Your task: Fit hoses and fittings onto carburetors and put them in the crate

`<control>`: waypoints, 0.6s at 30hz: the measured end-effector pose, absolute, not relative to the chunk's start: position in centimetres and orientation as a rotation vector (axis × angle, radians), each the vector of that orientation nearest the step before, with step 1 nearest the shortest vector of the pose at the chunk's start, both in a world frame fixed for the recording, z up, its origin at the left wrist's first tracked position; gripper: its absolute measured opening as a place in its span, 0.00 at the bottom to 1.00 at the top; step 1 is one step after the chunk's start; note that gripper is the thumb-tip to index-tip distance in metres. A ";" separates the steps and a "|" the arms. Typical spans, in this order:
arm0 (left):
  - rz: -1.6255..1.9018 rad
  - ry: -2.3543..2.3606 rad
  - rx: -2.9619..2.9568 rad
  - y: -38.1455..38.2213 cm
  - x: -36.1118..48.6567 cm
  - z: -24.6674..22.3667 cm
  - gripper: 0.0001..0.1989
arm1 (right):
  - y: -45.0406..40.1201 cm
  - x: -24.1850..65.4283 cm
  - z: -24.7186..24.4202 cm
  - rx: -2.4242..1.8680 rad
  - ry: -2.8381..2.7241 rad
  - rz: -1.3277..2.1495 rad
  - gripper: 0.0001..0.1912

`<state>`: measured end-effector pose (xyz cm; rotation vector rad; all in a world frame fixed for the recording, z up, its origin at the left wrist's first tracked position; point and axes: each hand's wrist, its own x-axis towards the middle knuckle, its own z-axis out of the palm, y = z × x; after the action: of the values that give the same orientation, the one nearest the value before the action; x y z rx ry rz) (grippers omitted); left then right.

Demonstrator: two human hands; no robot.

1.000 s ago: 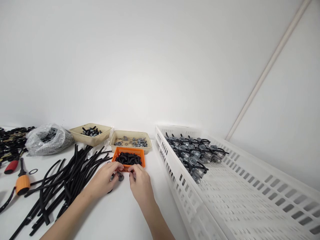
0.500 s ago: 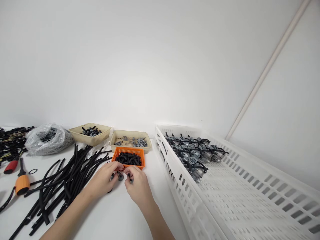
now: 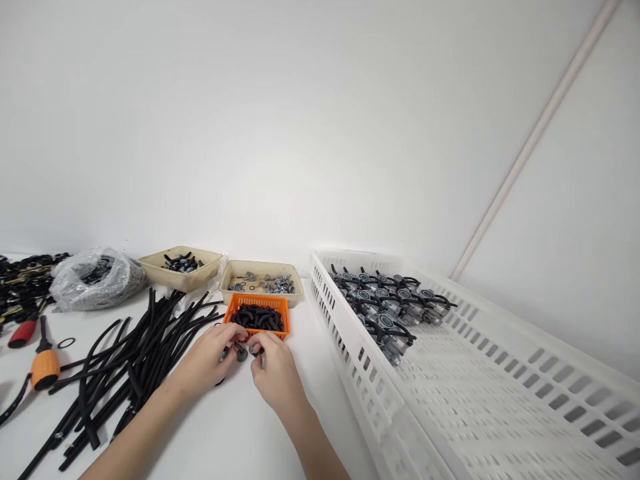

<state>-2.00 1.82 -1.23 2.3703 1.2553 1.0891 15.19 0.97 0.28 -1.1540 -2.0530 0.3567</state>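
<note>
The left hand [image 3: 206,359] and right hand [image 3: 276,372] work close together just above the white table [image 3: 320,413], their fingertips nearly meeting. The right hand's thumb and fingers pinch a small dark piece [image 3: 257,351], while the left hand's fingers curl down beside a round grey fitting [image 3: 241,354] that sits between the hands; whether they grip it, I cannot tell. Just beyond, an orange plastic basket [image 3: 282,316] holds short black rubber tubes [image 3: 257,318]. To the left lie loose black hoses [image 3: 150,347], with an orange-handled screwdriver [image 3: 45,369] and a red-handled tool [image 3: 23,335] past them. To the right, a white slotted crate [image 3: 360,347] holds rows of carburetors [image 3: 385,300]. Farther back stand two tan trays [image 3: 263,270] of small metal parts, beside a clear plastic bag [image 3: 95,280] of dark parts.
</note>
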 end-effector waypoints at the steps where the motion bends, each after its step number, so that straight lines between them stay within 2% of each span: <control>1: 1.091 1.256 2.369 1.8 -2.0 -1.2 0.10 | 1.0 15.2 0.2 -1.158 -2.052 0.356 0.21; 13: 1.106 1.235 2.379 1.6 -1.9 -0.9 0.12 | 1.3 15.3 0.2 -1.181 -2.025 0.345 0.23; 18: 1.117 1.232 2.387 1.5 -1.8 -0.7 0.11 | 1.3 15.2 0.3 -1.185 -1.987 0.329 0.17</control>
<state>-1.78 1.48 -0.69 2.3869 1.2316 1.1168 15.17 1.31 0.29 -1.1845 -1.9865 0.3289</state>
